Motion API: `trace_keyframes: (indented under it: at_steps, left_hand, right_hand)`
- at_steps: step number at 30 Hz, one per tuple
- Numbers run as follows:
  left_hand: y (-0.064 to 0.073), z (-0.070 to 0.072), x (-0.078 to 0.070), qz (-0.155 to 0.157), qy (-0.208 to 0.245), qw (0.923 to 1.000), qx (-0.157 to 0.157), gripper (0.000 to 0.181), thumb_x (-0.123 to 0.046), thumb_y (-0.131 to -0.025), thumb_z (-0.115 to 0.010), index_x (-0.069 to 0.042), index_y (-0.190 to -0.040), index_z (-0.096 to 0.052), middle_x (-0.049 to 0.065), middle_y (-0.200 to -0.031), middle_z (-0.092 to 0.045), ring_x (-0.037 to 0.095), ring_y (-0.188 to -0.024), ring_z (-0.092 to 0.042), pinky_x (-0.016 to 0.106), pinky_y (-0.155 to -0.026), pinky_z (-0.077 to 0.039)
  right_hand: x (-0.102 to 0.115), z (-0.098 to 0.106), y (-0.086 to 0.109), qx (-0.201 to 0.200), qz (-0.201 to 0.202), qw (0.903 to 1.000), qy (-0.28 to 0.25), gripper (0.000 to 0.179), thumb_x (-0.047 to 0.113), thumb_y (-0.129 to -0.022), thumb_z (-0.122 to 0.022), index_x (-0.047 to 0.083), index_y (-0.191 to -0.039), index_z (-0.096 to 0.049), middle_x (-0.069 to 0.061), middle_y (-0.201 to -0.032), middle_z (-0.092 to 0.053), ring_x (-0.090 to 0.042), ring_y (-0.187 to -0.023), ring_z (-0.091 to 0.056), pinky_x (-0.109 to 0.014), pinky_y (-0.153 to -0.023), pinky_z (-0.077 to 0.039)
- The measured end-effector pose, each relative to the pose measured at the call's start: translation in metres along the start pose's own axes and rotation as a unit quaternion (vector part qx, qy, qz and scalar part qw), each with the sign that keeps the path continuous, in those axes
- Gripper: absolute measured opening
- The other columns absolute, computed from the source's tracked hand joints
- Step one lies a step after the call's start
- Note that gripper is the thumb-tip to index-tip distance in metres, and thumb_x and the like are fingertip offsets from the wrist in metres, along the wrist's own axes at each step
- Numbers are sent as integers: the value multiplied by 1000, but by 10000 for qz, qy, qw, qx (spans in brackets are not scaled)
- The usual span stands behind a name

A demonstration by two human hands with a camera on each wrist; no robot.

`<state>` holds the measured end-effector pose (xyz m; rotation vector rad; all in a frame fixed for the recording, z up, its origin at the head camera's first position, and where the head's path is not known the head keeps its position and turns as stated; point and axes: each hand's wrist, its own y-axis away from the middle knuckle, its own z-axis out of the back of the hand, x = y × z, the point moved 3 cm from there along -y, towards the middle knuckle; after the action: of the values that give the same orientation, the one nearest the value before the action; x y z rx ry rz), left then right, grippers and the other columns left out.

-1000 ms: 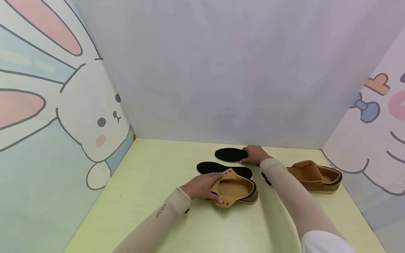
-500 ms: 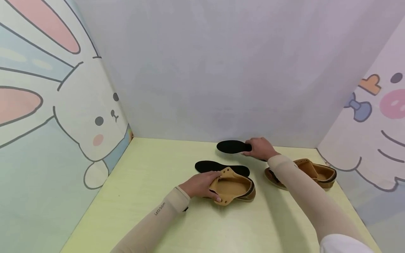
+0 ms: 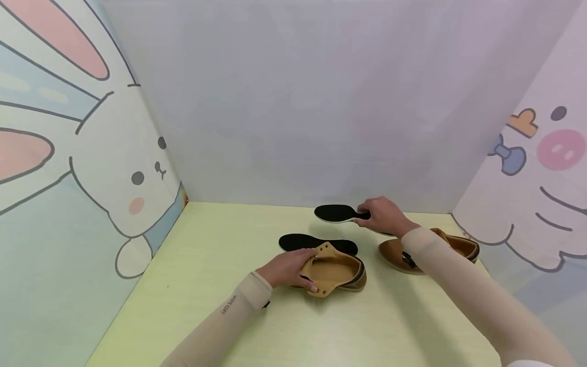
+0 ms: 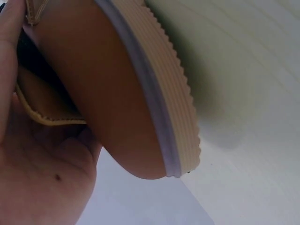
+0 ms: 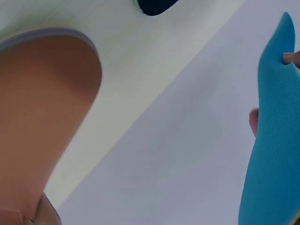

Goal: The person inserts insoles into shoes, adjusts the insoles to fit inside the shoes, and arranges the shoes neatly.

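Our right fingers (image 3: pixel 366 205) pinch a raised, flat black fabric insole (image 3: pixel 334 213), left fingers (image 3: pixel 303 253) a low brown leather shoe (image 3: pixel 332 275); another insole (image 3: pixel 298 241) lies unlifted

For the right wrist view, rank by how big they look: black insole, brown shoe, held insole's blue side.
1. Brown shoe
2. Held insole's blue side
3. Black insole
This ranks visible parts only; all three run out of frame.
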<state>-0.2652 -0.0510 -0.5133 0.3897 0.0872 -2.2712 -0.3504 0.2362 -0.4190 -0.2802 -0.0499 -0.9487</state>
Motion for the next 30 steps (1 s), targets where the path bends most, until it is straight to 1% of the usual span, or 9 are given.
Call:
trace_keyframes:
  at_steps: [5, 11, 15, 17, 19, 21, 23, 27, 30]
  left_hand:
    - [2, 0, 0, 2, -28, 10000, -2, 105, -73, -77, -71, -14, -157, -38, 3, -157, -42, 19, -142, -42, 36, -111, -41]
    - [4, 0, 0, -47, -161, 9999, -38, 104, -73, -77, -72, -13, -156, -41, 3, -157, -43, 19, -142, -42, 36, -110, -42]
    - [3, 0, 0, -136, -138, 9997, -112, 104, -73, -77, -73, -12, -155, -42, 4, -156, -44, 20, -142, -42, 35, -109, -44]
    - [3, 1, 0, -131, -67, 9998, -108, 104, -72, -77, -74, -13, -156, -41, 4, -156, -43, 20, -143, -41, 35, -109, -44]
    - [4, 2, -1, -99, 1, 9999, -99, 105, -72, -76, -74, -14, -156, -40, 4, -157, -43, 20, -143, -41, 36, -109, -44]
    - [4, 3, -2, -42, 29, 10000, -67, 105, -71, -76, -74, -14, -157, -40, 4, -157, -42, 20, -144, -41, 37, -109, -44]
    - [4, 3, -3, 6, 6, 10000, -53, 104, -71, -76, -74, -15, -157, -40, 4, -157, -42, 20, -143, -41, 37, -109, -44]
    - [4, 2, -3, 75, -33, 10000, -25, 104, -71, -77, -74, -15, -157, -39, 3, -158, -42, 20, -143, -41, 36, -109, -43]
    - [4, 2, -3, 65, -29, 10000, -29, 103, -70, -77, -74, -15, -157, -40, 3, -158, -42, 20, -143, -41, 37, -109, -43]
  right_hand:
    - [24, 16, 12, 7, 524, 9985, 157, 20, 29, -89, -80, 11, -97, -79, 0, -90, -72, -11, -72, -62, -37, -68, -55]
    - [55, 34, 24, 426, 863, 9944, 442, 17, 28, -88, -80, 13, -96, -79, 2, -90, -72, -11, -74, -65, -36, -69, -57]
    - [75, 47, 31, 807, 970, 9902, 595, 13, 28, -87, -79, 16, -87, -76, 9, -80, -65, -6, -66, -56, -32, -63, -51]
    - [83, 53, 34, 993, 1001, 9877, 678, 12, 28, -86, -80, 19, -81, -72, 11, -76, -60, -4, -62, -49, -29, -60, -46]
    - [90, 58, 36, 1205, 1012, 9846, 764, 19, 27, -85, -79, 21, -73, -66, 12, -69, -51, -5, -59, -39, -27, -57, -37]
    - [97, 60, 38, 1383, 1026, 9817, 808, 25, 24, -84, -79, 22, -68, -60, 11, -66, -45, -6, -57, -33, -27, -55, -31]
    - [102, 59, 39, 1549, 1035, 9782, 920, 30, 23, -83, -79, 22, -65, -55, 10, -64, -42, -7, -57, -30, -28, -55, -29]
    - [110, 49, 39, 1811, 1063, 9702, 1210, 34, 22, -82, -80, 22, -63, -52, 11, -63, -42, -7, -57, -30, -29, -56, -31]
    - [117, 43, 40, 1847, 1163, 9650, 1452, 37, 20, -80, -81, 21, -61, -50, 10, -61, -42, -7, -56, -29, -29, -56, -31]
